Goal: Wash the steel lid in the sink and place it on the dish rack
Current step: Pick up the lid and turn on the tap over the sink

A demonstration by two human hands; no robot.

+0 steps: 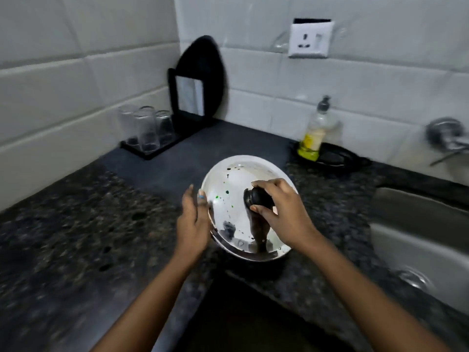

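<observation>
Steel lid, round, polished and spattered with dark and green specks, is up off the counter and not yet washed.

From where I'm watching, my right hand has its fingers and thumb closed around the lid's rounded black knob, holding the lid tilted above the speckled dark granite counter; my left hand is spread flat, fingers straight, its fingertips against the lid's left rim and gripping nothing. I judge the task barely started: the spots are all there and no water shows. The dull grey steel sink lies off to the right, its wall tap blurred. Behind, a clear soap bottle with a yellow label stands near the wall, and the black plastic dish rack in the corner holds a dark plate, with upturned clear glasses beside it.
</observation>
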